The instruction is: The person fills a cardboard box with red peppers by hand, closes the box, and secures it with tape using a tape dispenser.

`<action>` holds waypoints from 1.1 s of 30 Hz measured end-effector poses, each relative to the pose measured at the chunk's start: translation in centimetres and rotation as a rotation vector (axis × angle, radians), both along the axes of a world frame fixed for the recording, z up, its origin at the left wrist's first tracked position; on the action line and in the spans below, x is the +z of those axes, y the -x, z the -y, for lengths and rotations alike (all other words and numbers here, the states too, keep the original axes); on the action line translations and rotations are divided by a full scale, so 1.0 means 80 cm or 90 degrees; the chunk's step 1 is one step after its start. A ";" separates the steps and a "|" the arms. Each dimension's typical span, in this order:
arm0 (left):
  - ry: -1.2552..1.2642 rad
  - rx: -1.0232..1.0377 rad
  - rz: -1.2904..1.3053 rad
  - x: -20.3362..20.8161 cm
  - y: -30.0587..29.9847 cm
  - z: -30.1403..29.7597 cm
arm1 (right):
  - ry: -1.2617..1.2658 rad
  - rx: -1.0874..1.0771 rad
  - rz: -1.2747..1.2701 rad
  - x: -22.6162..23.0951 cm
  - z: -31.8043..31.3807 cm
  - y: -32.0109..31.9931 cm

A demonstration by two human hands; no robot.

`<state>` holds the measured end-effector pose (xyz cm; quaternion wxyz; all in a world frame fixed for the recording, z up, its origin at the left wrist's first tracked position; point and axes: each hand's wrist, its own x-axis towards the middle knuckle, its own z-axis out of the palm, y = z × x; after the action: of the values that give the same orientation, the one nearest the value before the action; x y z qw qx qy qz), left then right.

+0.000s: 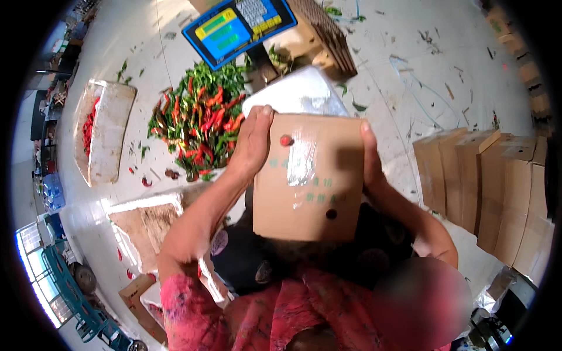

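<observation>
A closed brown cardboard box [281, 210] is held up over my lap between both hands. Clear tape runs across its top face, and something red, likely a pepper, shows through one round hole. My left hand [255, 139] presses on the box's left side near its far corner. Against the opposite side, my right hand [371, 153] grips with its thumb at the far right corner. Just beyond the box lies the silver weighing platform [310, 90] of a scale, partly hidden by it. The scale's blue display [240, 29] stands above the platform.
A heap of red and green peppers [202, 126] lies on the floor at left. Beyond it stands a white foam box [114, 131] with red peppers. Another foam box [143, 225] is nearer. Cardboard boxes [492, 187] stand in a row at right. Loose leaves [359, 106] litter the floor.
</observation>
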<state>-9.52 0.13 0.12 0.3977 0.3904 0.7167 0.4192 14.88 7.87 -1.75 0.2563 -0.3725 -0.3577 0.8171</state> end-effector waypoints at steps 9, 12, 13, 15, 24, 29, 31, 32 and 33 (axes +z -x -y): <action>-0.003 0.096 0.277 0.047 -0.020 0.011 | -0.018 -0.025 0.039 0.019 0.006 -0.001; 0.014 0.065 0.151 0.002 -0.005 -0.010 | 0.058 0.002 0.041 -0.002 -0.014 0.004; 0.015 0.044 0.141 0.001 0.000 -0.016 | 0.034 0.006 0.038 -0.003 -0.018 0.009; -0.005 0.043 0.104 0.002 0.003 -0.016 | -0.010 0.009 0.041 -0.007 -0.022 0.011; -0.251 -0.119 -0.334 0.064 0.000 0.031 | -0.215 -0.051 0.187 0.000 -0.021 -0.002; -0.211 -0.169 -0.242 0.091 -0.020 0.025 | -0.430 -0.055 0.290 -0.001 -0.028 -0.003; -0.223 -0.181 -0.313 0.085 -0.021 0.024 | -0.507 -0.041 0.309 0.005 -0.028 -0.004; -0.234 -0.181 -0.342 0.083 -0.022 0.023 | -0.551 -0.034 0.308 0.007 -0.030 -0.002; -0.246 -0.181 -0.369 0.080 -0.024 0.022 | -0.594 -0.027 0.309 0.008 -0.031 -0.003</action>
<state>-7.59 -1.67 6.52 0.1519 0.6559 0.6460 0.3597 15.15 10.35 -1.14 0.3213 -0.4048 -0.7247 0.4557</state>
